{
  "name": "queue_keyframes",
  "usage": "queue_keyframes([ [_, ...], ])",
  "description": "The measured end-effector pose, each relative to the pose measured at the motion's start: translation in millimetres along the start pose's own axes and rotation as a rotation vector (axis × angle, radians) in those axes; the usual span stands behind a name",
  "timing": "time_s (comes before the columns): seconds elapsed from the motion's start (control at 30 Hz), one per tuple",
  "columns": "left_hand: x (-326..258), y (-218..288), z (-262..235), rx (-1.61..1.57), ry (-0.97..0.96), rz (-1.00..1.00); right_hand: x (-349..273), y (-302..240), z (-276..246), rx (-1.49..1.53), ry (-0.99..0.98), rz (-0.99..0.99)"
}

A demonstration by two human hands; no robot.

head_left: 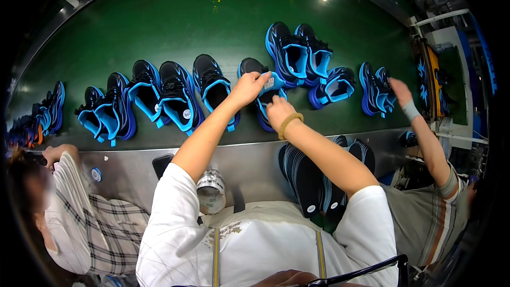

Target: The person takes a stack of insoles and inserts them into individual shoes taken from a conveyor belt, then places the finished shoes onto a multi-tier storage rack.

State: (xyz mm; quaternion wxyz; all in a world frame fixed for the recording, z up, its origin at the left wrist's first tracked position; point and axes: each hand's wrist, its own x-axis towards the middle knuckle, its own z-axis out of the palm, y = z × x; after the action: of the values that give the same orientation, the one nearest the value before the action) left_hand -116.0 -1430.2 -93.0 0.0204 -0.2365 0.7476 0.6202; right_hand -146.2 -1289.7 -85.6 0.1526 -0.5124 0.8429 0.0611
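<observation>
A black shoe (260, 93) with glossy blue trim lies on the smooth green surface (186, 16), mostly hidden by both hands. The left hand (248, 87) curls its fingers over the blue tongue; the right hand (279, 110), loosely closed, presses the shoe's side.

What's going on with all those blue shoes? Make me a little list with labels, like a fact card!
Place: a green conveyor belt with a metal ledge along its near side
Shoes: black and blue sneakers in a row across the belt
Left hand: grips the shoe in the middle by its opening
Right hand: presses on the same shoe, a bead bracelet on its wrist
Insoles: a dark stack leaning by the ledge
Tape roll: silvery, below the ledge
Others: a co-worker's hand touches shoes on the right
</observation>
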Motion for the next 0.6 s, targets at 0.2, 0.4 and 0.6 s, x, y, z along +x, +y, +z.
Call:
queue_keyframes([
  [0.2, 2, -13, 14, 0.164, 0.141, 0.079, 20, 10, 11, 0.064, 0.133, -0.012],
  [0.4, 4, -21, 19, 0.116, 0.138, 0.064, 17, 8, 12, 0.092, 0.092, -0.041],
  [0.6, 8, -20, 17, 0.128, 0.101, 0.070, 30, 13, 11, 0.002, -0.044, -0.021],
])
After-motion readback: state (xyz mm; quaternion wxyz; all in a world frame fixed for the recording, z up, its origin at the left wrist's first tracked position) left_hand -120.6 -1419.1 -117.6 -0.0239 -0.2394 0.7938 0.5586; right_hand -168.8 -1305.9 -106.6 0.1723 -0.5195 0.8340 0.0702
